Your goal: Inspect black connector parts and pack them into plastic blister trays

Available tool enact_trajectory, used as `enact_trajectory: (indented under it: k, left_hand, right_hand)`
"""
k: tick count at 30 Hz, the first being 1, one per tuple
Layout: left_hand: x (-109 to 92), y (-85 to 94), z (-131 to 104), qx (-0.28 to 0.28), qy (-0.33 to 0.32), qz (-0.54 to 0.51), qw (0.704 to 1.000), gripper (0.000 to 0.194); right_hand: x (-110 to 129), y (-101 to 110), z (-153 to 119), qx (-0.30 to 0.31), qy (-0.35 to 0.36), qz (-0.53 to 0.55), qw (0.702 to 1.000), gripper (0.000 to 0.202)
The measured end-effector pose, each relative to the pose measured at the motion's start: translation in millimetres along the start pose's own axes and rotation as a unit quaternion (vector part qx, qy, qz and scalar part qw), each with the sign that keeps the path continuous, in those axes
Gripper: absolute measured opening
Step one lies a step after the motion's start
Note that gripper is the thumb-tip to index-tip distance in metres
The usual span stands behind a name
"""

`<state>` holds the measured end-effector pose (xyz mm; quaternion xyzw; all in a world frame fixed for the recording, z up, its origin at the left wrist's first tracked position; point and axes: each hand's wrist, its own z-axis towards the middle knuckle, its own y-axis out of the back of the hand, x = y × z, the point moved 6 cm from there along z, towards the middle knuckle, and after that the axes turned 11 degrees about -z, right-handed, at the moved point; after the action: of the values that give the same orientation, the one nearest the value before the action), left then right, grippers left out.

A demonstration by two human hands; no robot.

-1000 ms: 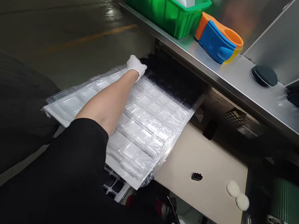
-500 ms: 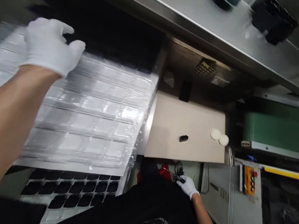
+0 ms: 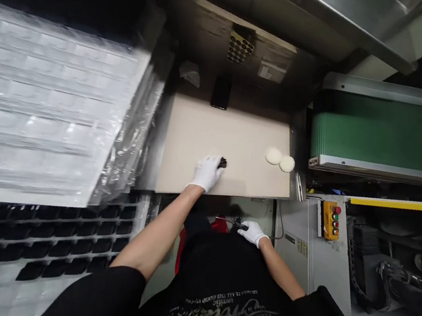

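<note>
My left hand (image 3: 208,173), in a white glove, is over the front part of a beige work surface (image 3: 192,124). Its fingers are closed on a small black part (image 3: 222,163). Below the surface's front edge, my right hand (image 3: 252,233), also gloved in white, grips a black-handled tool (image 3: 239,225) with a thin metal shaft pointing left. Two round white pads (image 3: 273,156) rest on the right side of the surface.
Clear plastic trays (image 3: 42,103) are stacked at the left, above trays of black pieces (image 3: 60,249). A dark phone (image 3: 220,93) lies at the back. Right are a green conveyor (image 3: 387,130) and an orange button box (image 3: 331,220).
My left hand has moved right from the plastic trays to the beige surface and closed on the black part. My right hand still holds the tool. The view has shifted to the right.
</note>
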<state>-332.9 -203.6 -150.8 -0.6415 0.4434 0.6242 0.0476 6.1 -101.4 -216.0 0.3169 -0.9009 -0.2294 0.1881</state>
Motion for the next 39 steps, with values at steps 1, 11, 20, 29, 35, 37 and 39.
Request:
enact_trajectory:
  k: [1,11,20,29,35,37,39]
  left_hand:
    - [2.8,-8.5,5.2,-0.003,-0.002,-0.004,1.000,0.042]
    - [8.8,-106.4,-172.3,-0.082,0.181,-0.098,0.975,0.035]
    - [54.7,-121.1,-292.7,0.033,0.286,-0.369,0.884,0.055]
    - [115.7,-78.7,-300.8,0.144,0.317,-0.349,0.870,0.054]
    - [196.1,-14.3,-283.3,0.092,0.343,-0.208,0.911,0.060]
    - [218.6,9.0,-286.6,0.093,0.351,-0.195,0.911,0.060]
    - [238.9,32.0,-294.4,0.095,0.361,-0.189,0.908,0.059]
  right_hand:
    - [-18.5,3.2,-6.2,-0.004,-0.003,0.006,1.000,0.012]
    - [-101.6,52.9,-49.3,-0.019,0.053,-0.032,0.998,0.039]
    - [-47.9,69.1,-52.2,0.069,0.167,-0.201,0.963,0.039]
    - [32.1,64.7,-34.8,0.085,0.173,-0.244,0.950,0.039]
    - [142.1,34.7,-19.4,0.074,0.133,-0.351,0.924,0.046]
    - [168.9,24.3,-11.0,0.080,0.098,-0.377,0.917,0.049]
    - [191.8,14.5,-2.3,0.080,0.081,-0.382,0.917,0.052]
